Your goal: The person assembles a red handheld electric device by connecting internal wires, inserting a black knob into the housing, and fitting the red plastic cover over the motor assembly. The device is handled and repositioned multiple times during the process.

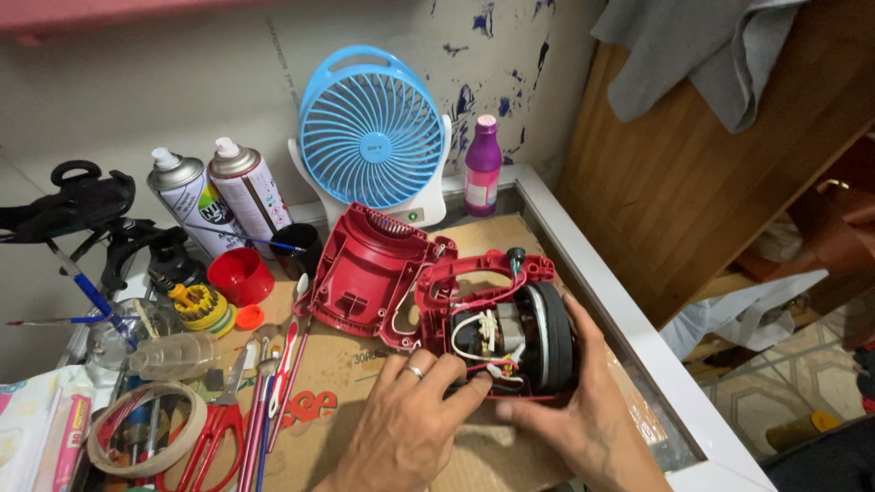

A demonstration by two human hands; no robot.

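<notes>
While the red housing half lies on cardboard, left hand and right hand clasp it.

A home repair bench: two white spray cans at upper left, red-handled scissors and screwdrivers at lower left, an opened red plastic appliance housing at centre.

We see even, soft indoor light, moderately bright, no harsh glare. Faint shadows under the hands. Centre sharp; near edges slightly soft, wide-angle bending at the far left and right.
</notes>
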